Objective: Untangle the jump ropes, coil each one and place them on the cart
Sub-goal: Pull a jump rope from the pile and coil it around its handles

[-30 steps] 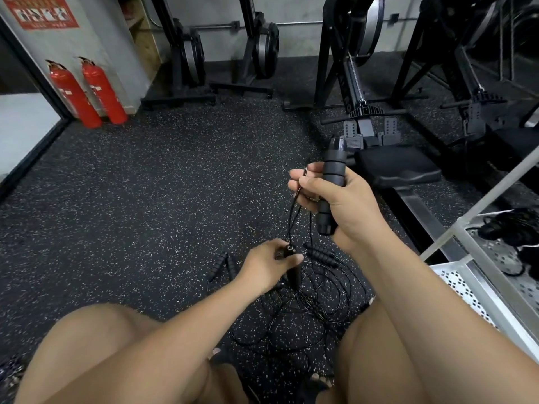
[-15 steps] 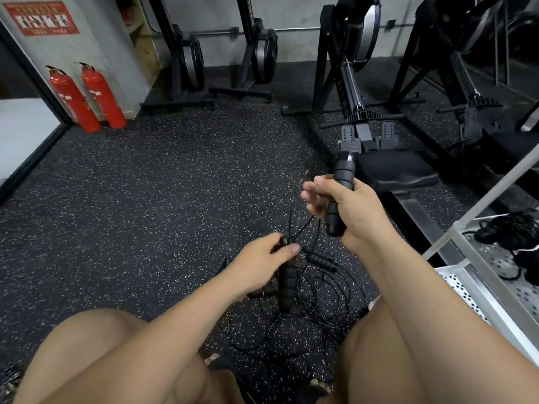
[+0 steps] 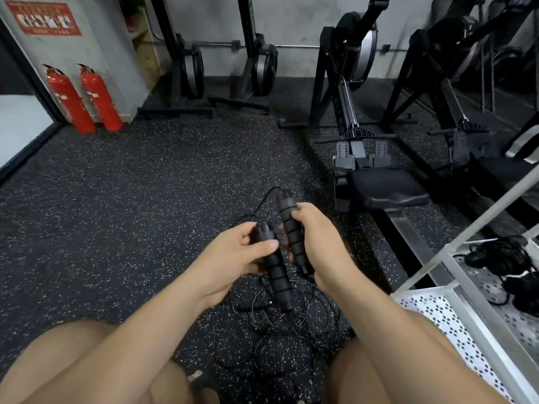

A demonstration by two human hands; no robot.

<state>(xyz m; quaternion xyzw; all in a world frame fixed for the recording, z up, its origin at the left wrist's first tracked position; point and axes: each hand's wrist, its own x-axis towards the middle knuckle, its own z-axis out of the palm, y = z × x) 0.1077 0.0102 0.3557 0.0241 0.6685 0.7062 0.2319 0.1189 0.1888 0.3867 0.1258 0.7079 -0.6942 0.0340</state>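
Speckled black rubber floor (image 3: 145,214) fills this gym corner, with a rowing machine (image 3: 379,188) at the far right and two red fire extinguishers (image 3: 84,97) against the far left wall. The person crouches over a tangle of jump ropes (image 3: 280,330) lying on the floor between the knees, probably so the loops can spread flat and be traced. The left hand (image 3: 233,255) has a closed grip on one ribbed black handle (image 3: 278,278), thumb laid across it and fingers curled behind. The right hand (image 3: 318,240) wraps its grip around a second handle (image 3: 290,225), held just beside the first with its cord end tilted up and away. Holding both handles close together looks like a way to pair the two ends of one rope, lifting its thin cord out of the pile before coiling. At the near right stands the white perforated cart (image 3: 431,310), where a dark bundle of coiled ropes (image 3: 501,258) already lies on the upper shelf, within easy reach.
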